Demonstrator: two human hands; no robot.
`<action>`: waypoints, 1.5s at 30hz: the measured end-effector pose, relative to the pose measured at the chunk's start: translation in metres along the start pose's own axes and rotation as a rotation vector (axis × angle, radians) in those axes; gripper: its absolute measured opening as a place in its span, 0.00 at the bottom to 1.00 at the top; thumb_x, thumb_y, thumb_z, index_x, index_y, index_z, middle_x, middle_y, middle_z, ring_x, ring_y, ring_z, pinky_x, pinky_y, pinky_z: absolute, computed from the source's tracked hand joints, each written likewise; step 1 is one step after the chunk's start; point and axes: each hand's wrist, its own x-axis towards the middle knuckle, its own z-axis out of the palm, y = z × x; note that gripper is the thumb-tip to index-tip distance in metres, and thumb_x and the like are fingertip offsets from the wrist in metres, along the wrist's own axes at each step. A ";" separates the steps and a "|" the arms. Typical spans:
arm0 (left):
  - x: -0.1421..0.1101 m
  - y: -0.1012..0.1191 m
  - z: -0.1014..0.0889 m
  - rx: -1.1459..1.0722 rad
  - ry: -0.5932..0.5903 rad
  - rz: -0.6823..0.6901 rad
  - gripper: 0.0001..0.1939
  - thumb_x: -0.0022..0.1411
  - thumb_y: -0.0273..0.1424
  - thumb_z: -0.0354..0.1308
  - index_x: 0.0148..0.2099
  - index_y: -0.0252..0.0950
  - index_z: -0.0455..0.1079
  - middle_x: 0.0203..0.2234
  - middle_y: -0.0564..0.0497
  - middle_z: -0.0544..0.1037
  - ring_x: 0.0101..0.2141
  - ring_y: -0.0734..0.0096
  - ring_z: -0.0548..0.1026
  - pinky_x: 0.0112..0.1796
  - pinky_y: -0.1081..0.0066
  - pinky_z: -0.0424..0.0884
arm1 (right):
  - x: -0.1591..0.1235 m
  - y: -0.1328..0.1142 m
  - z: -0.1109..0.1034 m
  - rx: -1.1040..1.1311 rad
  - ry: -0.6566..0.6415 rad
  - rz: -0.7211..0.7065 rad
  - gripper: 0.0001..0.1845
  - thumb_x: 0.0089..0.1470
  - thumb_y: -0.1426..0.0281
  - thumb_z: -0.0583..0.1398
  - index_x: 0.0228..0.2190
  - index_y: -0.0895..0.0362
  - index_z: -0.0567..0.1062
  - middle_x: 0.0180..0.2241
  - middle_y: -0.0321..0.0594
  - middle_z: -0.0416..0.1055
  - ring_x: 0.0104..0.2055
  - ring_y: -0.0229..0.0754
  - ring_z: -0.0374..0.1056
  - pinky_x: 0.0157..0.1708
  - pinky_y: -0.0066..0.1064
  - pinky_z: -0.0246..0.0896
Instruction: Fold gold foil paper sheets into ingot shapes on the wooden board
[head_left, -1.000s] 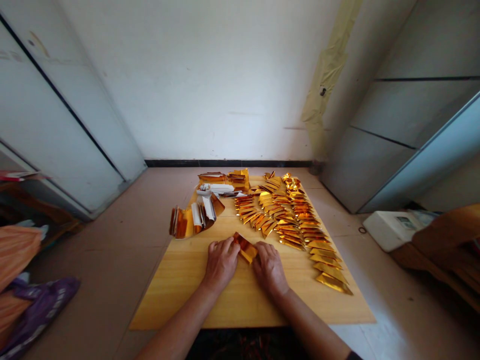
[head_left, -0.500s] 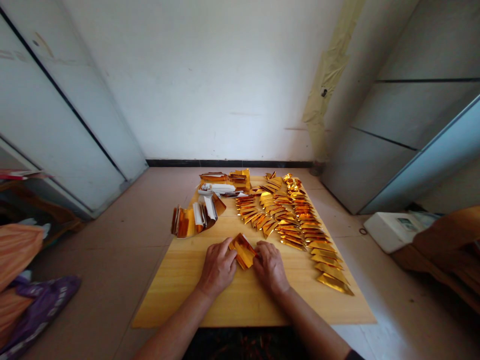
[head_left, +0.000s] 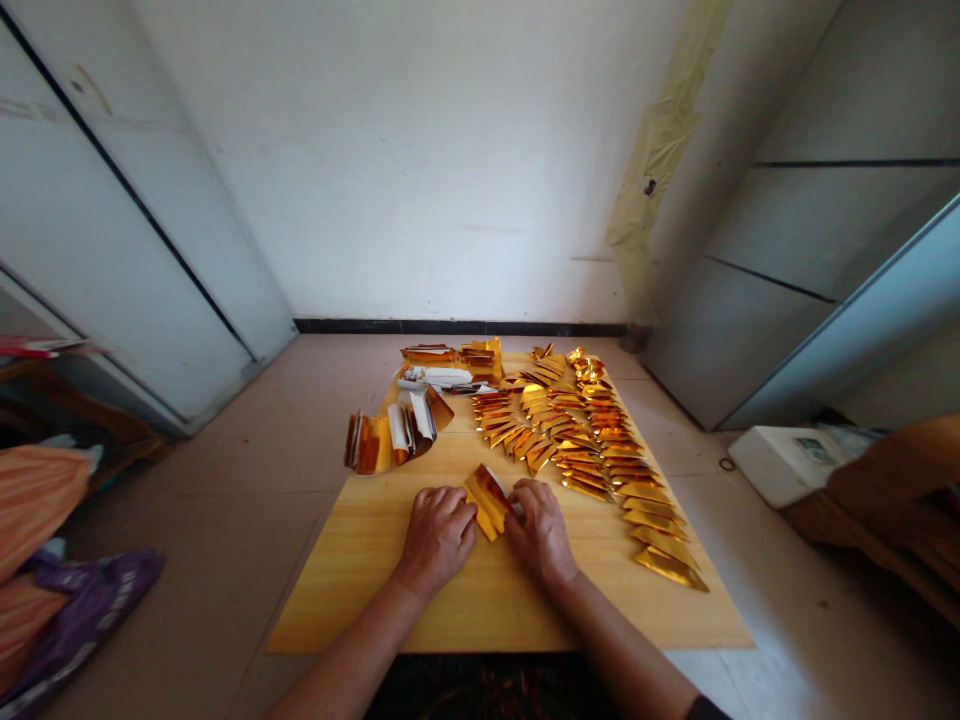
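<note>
A sheet of gold foil paper, partly folded, lies on the wooden board between my two hands. My left hand has its fingers curled on the paper's left edge. My right hand pinches the paper's right side, fingers bent over it. Both hands rest low on the board, near its middle.
Rows of folded gold foil pieces run from the board's far end down its right side. Curled unfolded foil sheets sit at the far left, more stacks behind. A white box lies right; bags lie left on the floor.
The gold paper has been turned and lifted a little on edge between my hands; my left fingers have curled in tighter against it. Hands stay in about the same spot.
</note>
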 end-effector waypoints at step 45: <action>-0.005 -0.002 -0.002 -0.069 -0.108 0.038 0.10 0.57 0.28 0.56 0.42 0.41 0.71 0.40 0.49 0.74 0.46 0.61 0.66 0.46 0.60 0.61 | -0.010 -0.013 -0.002 -0.261 -0.228 -0.220 0.13 0.58 0.74 0.55 0.45 0.52 0.70 0.46 0.40 0.71 0.44 0.44 0.61 0.40 0.36 0.51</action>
